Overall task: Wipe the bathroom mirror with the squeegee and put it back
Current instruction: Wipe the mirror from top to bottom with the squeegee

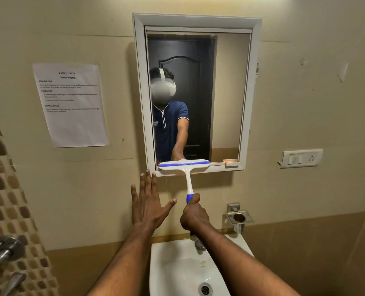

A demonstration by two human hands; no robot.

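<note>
A white-framed bathroom mirror [226, 92] hangs on the beige wall above the sink. A white squeegee [188, 178] with a blue rubber strip lies with its blade flat across the mirror's bottom edge, left of centre. Its handle runs down to a blue grip, where my right hand [194, 214] is shut around it, thumb up along the handle. My left hand [148, 201] is flat against the wall just below the mirror's lower left corner, fingers spread, holding nothing.
A white sink [166, 265] with a metal tap [198, 244] sits directly below my arms. A metal cup holder [239, 217] is on the wall at right, a switch plate [301, 159] above it. A paper sheet [70, 105] is taped at left, shower valves [5, 248] lower left.
</note>
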